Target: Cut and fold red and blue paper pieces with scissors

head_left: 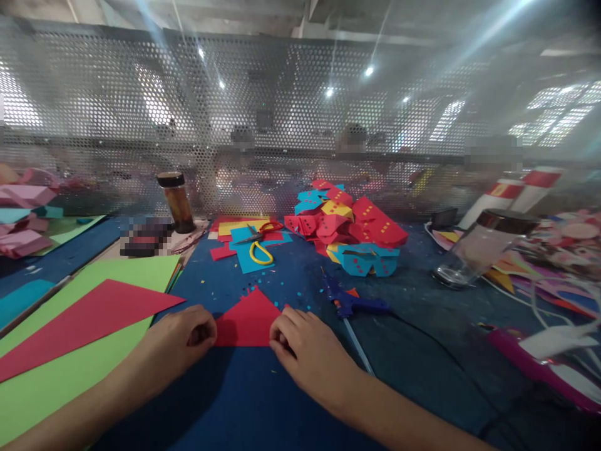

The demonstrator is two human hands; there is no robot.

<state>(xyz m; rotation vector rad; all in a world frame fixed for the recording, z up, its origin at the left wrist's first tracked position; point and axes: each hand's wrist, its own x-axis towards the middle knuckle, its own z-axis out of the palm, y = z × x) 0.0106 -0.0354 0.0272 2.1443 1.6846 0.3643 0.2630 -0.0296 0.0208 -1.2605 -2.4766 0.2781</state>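
A red paper triangle (250, 322), point away from me, lies on the blue tabletop between my hands. My left hand (190, 332) pinches its left corner with curled fingers. At the opposite corner, my right hand (300, 335) is closed on the paper too. Left of me, a larger red paper piece (103, 319) rests on light green sheets (94, 382). Just to the right of my right hand lies a blue glue gun (350, 304) with a pale glue stick (357, 347) sticking out of it.
Scissors with yellow and red handles (261, 250) lie on coloured paper pieces. Behind stand folded paper shapes (347, 225), a dark-lidded jar (177, 203) and a clear jar (483, 247). A perforated metal screen (282, 125) closes the back; a magenta object (539, 369) lies right.
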